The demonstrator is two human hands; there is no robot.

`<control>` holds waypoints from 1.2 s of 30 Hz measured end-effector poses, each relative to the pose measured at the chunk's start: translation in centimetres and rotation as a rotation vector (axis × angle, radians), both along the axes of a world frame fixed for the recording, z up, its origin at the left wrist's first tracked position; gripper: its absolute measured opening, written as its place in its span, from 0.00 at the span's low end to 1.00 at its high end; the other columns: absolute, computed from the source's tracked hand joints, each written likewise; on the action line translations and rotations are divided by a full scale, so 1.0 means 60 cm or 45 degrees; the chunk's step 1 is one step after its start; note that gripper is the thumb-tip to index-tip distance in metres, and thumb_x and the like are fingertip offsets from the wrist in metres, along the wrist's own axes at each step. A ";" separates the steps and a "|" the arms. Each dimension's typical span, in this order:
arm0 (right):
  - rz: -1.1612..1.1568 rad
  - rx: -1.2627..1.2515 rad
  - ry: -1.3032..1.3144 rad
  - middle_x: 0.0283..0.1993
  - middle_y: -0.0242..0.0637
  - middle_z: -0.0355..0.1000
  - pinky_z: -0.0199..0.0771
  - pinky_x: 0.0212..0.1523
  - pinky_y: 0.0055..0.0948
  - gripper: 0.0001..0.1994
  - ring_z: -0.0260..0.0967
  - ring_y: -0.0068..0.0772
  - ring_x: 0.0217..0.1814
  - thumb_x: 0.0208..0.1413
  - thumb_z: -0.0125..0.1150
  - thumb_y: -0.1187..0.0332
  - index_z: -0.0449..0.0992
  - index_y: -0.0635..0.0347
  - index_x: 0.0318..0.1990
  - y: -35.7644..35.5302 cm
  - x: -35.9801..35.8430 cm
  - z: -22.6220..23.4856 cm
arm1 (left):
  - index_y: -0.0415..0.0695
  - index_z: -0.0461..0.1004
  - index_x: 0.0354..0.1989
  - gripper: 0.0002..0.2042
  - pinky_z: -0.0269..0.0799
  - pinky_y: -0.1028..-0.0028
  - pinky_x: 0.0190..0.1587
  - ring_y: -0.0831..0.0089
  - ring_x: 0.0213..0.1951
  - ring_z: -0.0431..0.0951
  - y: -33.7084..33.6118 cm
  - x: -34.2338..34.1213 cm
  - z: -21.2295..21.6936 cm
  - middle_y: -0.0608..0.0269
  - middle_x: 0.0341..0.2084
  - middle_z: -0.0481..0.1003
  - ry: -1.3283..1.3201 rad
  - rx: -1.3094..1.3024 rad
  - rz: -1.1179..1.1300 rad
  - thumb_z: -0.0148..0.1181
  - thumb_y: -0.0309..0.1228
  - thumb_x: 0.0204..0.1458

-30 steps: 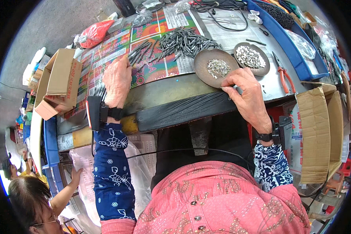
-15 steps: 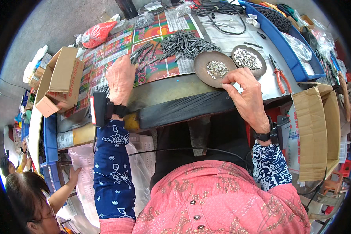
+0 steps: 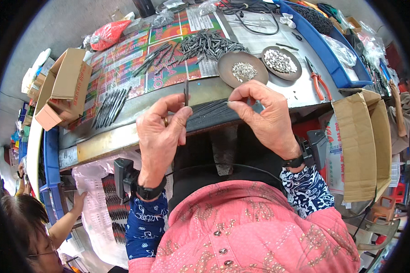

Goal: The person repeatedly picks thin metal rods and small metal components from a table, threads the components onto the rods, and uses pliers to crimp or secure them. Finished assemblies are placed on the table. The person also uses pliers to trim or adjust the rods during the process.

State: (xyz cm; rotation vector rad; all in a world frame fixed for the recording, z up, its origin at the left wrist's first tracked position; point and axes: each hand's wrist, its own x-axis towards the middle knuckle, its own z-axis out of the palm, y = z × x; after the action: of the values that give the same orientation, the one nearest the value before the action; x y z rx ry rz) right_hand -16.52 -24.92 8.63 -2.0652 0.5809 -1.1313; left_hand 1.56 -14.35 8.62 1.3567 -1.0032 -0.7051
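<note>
My left hand (image 3: 161,129) holds a thin black stick (image 3: 186,91) upright between thumb and fingers, above the bench's front edge. To its right, my right hand (image 3: 266,116) is closed in a pinch. A tiny pale metal piece shows at its fingertips, too small to make out fully. Just beyond that hand stands a round brown dish (image 3: 225,66) of small metal pieces (image 3: 244,72). Beside it, another dish (image 3: 296,59) holds white and silvery bits (image 3: 278,61). A heap of short black sticks (image 3: 209,45) lies on the printed sheet (image 3: 164,82).
Several black sticks (image 3: 114,107) lie in a row at left, near an open cardboard box (image 3: 73,82). Red-handled pliers (image 3: 318,84) and a blue tray (image 3: 346,82) are at right, above another open carton (image 3: 357,145). A co-worker's arm (image 3: 68,223) reaches in at lower left.
My left hand has come from the sticks on the sheet toward me and now holds one upright. My right hand has drawn back from the dish, moving nearer the left.
</note>
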 end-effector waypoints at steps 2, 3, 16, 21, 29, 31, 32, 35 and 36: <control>0.080 0.000 0.011 0.28 0.38 0.71 0.68 0.32 0.26 0.05 0.69 0.32 0.31 0.48 0.63 0.76 0.74 0.65 0.32 0.015 0.003 0.002 | 0.32 0.74 0.42 0.08 0.57 0.85 0.16 0.87 0.15 0.65 0.016 -0.019 -0.006 0.64 0.26 0.75 0.197 -0.013 -0.038 0.59 0.21 0.55; 0.094 0.004 -0.015 0.28 0.38 0.71 0.68 0.32 0.26 0.05 0.69 0.32 0.30 0.48 0.63 0.76 0.74 0.65 0.32 0.022 0.007 0.002 | 0.33 0.74 0.41 0.08 0.57 0.85 0.16 0.87 0.15 0.64 0.023 -0.025 -0.008 0.64 0.25 0.74 0.245 0.003 -0.052 0.59 0.22 0.55; 0.153 0.128 -0.130 0.29 0.35 0.70 0.69 0.26 0.22 0.05 0.67 0.22 0.26 0.51 0.62 0.78 0.73 0.66 0.34 0.064 0.035 -0.010 | 0.34 0.73 0.39 0.07 0.56 0.89 0.23 0.93 0.23 0.63 0.069 -0.065 -0.027 0.71 0.28 0.73 0.295 0.057 -0.012 0.59 0.17 0.52; 0.145 0.089 -0.097 0.29 0.36 0.70 0.68 0.26 0.23 0.04 0.67 0.25 0.26 0.51 0.61 0.78 0.72 0.65 0.33 0.064 0.035 -0.011 | 0.33 0.73 0.40 0.08 0.56 0.90 0.24 0.94 0.23 0.63 0.073 -0.069 -0.027 0.71 0.29 0.73 0.296 0.033 0.002 0.59 0.16 0.52; 0.137 0.073 -0.106 0.29 0.36 0.69 0.67 0.25 0.23 0.05 0.65 0.25 0.25 0.50 0.62 0.78 0.72 0.65 0.33 0.064 0.038 -0.014 | 0.35 0.74 0.39 0.09 0.55 0.89 0.22 0.93 0.22 0.60 0.075 -0.075 -0.034 0.74 0.25 0.71 0.045 -0.009 0.137 0.62 0.16 0.49; 0.127 0.068 -0.111 0.29 0.36 0.69 0.66 0.25 0.23 0.05 0.65 0.25 0.25 0.50 0.62 0.78 0.72 0.65 0.33 0.064 0.039 -0.015 | 0.36 0.74 0.38 0.09 0.55 0.89 0.22 0.92 0.21 0.58 0.072 -0.076 -0.039 0.74 0.24 0.69 -0.084 -0.049 0.208 0.64 0.17 0.47; 0.121 0.064 -0.114 0.28 0.36 0.69 0.66 0.25 0.23 0.05 0.65 0.25 0.24 0.50 0.62 0.78 0.72 0.65 0.33 0.065 0.039 -0.015 | 0.36 0.74 0.37 0.10 0.55 0.89 0.22 0.91 0.21 0.58 0.071 -0.076 -0.042 0.74 0.24 0.69 -0.101 -0.056 0.222 0.64 0.17 0.46; 0.114 0.080 -0.121 0.28 0.36 0.69 0.66 0.25 0.23 0.04 0.65 0.25 0.24 0.50 0.61 0.78 0.72 0.66 0.33 0.065 0.040 -0.014 | 0.37 0.75 0.37 0.10 0.55 0.88 0.21 0.90 0.21 0.57 0.070 -0.076 -0.048 0.74 0.23 0.68 -0.144 -0.069 0.254 0.66 0.17 0.45; 0.108 0.091 -0.123 0.28 0.36 0.69 0.66 0.25 0.23 0.04 0.65 0.25 0.24 0.50 0.61 0.78 0.72 0.66 0.33 0.066 0.040 -0.014 | 0.37 0.75 0.37 0.11 0.55 0.88 0.21 0.90 0.21 0.57 0.069 -0.076 -0.050 0.74 0.22 0.68 -0.144 -0.073 0.255 0.66 0.17 0.45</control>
State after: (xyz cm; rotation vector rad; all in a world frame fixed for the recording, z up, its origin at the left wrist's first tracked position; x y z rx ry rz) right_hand -14.13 -20.98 7.79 -1.9445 0.4754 -1.1373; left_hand -2.98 -10.18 5.62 1.4366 -0.9530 -0.4505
